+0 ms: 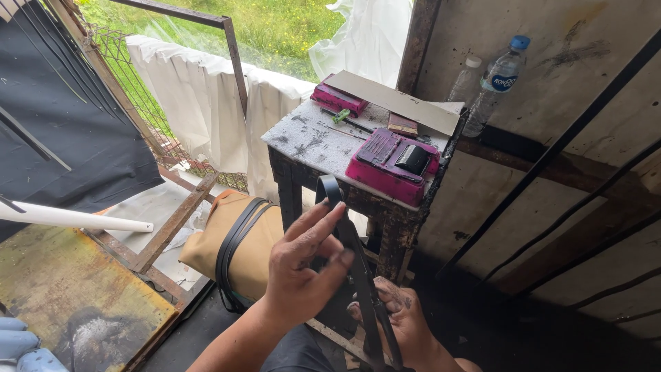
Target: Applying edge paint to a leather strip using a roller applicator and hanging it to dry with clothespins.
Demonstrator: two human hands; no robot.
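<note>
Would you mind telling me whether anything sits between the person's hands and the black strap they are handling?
Nothing visible does. The left hand already has its fingers on the black strap, and the right hand holds it lower down. The small table stands behind the strap's loop, not between hand and strap.

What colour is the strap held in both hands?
Black; the strap shows best in the head view.

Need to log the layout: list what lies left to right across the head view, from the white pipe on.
White pipe → tan bag → left hand → black strap → magenta case → two clear plastic bottles.
</note>
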